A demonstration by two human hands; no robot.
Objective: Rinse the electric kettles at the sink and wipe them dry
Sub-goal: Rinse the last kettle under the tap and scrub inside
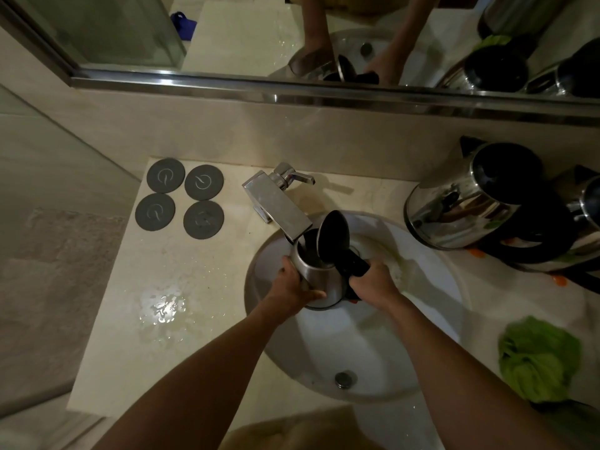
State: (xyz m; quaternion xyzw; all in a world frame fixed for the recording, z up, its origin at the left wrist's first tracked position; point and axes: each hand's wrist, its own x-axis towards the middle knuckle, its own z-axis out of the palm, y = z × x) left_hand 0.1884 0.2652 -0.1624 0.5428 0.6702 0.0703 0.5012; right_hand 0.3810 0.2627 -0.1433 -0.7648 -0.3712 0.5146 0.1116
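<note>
Two hands of ours work over the sink [373, 345], the biggest thing before us, a white oval basin set in a pale counter [136, 319] with its drain [345, 380] near us. Above runs the mirror [227, 34], doubling the scene. At the right, two steel kettles [470, 203] lie tipped on the counter, the nearer one touching a second [587, 206] that is cut by the frame edge. A green cloth [539, 358] sits crumpled just right of the basin. We hold a third kettle [319, 271] inside the basin, its mouth right under the tap [279, 203] and its black lid [334, 237] swung up (whether water is running we cannot tell). Our left hand [293, 287] cups the steel body with fingers curled round it; our right hand [373, 280] grips the black handle [354, 264]. Four grey round bases [185, 198] lie in a square at the counter's far left, and water [162, 308] pools nearer us.
</note>
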